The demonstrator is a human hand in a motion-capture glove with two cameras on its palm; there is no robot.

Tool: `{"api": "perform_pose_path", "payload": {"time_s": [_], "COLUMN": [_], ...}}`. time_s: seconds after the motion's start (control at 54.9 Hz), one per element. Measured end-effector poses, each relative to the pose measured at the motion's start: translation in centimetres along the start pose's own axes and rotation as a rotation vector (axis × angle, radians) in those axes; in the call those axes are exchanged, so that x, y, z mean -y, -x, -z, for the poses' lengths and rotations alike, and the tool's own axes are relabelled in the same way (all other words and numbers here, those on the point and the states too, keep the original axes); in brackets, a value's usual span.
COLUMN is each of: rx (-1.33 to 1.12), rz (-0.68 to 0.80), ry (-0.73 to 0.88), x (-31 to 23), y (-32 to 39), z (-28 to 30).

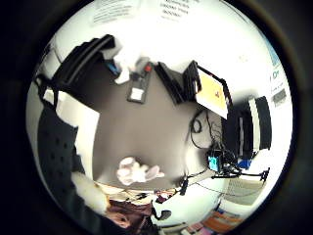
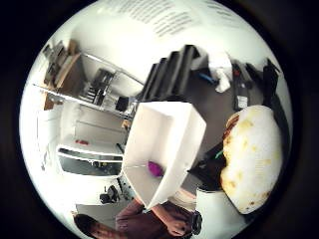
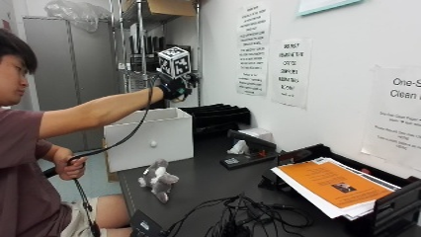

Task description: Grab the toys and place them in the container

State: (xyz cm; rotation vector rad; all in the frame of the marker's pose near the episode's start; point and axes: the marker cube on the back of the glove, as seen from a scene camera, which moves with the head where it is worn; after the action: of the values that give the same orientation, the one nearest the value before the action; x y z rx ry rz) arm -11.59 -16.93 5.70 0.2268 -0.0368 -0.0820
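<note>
My gloved right hand (image 3: 174, 89) is raised in the air above the open white container (image 3: 148, 140), its fingers curled. A cream toy with yellow spots (image 2: 251, 159) lies close against the palm and seems to be held; its pale fuzzy edge (image 1: 90, 191) also shows in the little finger side view, while the glove hides it in the outside view. Straight below the palm is the container (image 2: 154, 134), with a small purple toy (image 2: 155, 169) on its floor. A grey and white plush animal (image 3: 158, 180) lies on the dark table in front of the container (image 1: 78, 122), also seen as the plush animal (image 1: 137, 172).
Black file trays (image 3: 214, 116) stand against the wall behind the container. A black device (image 3: 246, 153) and a paper stack with an orange sheet (image 3: 329, 187) lie further right. Cables (image 3: 243, 217) tangle at the table's front edge. The person's bare left hand (image 3: 69, 168) holds a cable.
</note>
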Motion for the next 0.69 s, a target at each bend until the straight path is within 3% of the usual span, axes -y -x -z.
{"api": "perform_pose_path", "payload": {"time_s": [0.273,0.529,0.693], "rx": [0.078,0.087,0.026], "rz": [0.161,0.296,0.489], "ry": [-0.130,-0.150,-0.074], "x": [1.1,2.1,0.5], "y": [12.7,22.4,23.4], "z": [2.5,-2.0,-6.4]}}
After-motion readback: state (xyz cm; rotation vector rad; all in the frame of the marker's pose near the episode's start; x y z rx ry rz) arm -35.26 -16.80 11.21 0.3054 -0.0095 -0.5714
